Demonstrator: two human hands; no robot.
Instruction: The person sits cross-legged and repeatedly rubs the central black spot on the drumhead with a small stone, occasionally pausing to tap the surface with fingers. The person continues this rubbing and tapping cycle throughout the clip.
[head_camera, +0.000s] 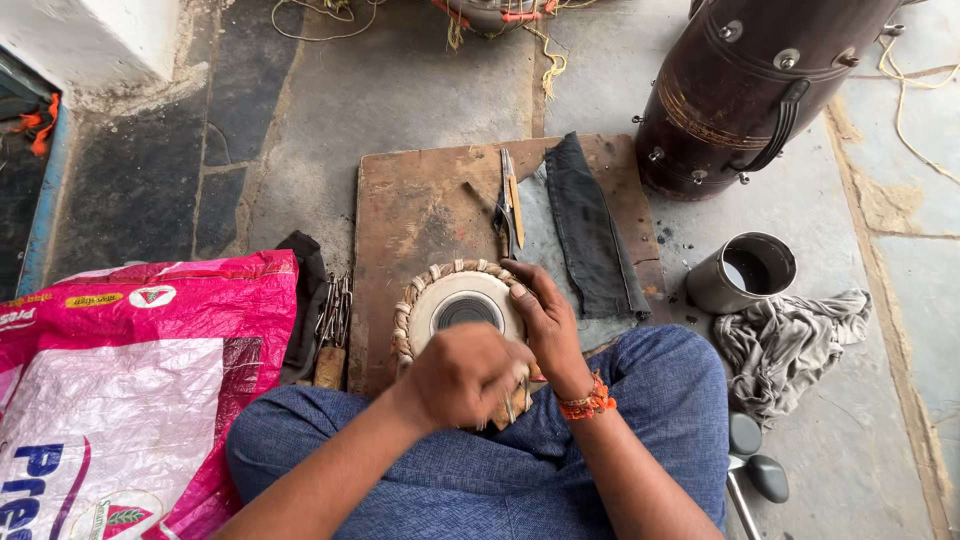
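A small drum head (458, 305), pale with a black central disc and a rim of braided straps, is held at the near edge of a worn wooden board (420, 200) that lies on the stone floor, just in front of the crossed legs. The right hand (545, 318) is laid over the right side of the rim, fingers curled down on the braid, steadying it. The left hand (462, 375) is closed in a fist at the near edge of the drum head; something thin and pale shows under its knuckles (a strap end or a small tool, which cannot be told).

The braid appears woven all round the visible part of the rim and the black disc is in place, so the work is judged to be well on; the near edge is hidden by the fist, and whether lacing is left there cannot be seen.

On the board beyond lie pliers (508, 205) and a dark cloth strip (590, 225). A dark drum shell (750, 90), a metal cup (745, 270) and a grey rag (790, 340) stand to the right; a pink sack (130, 380) lies to the left.
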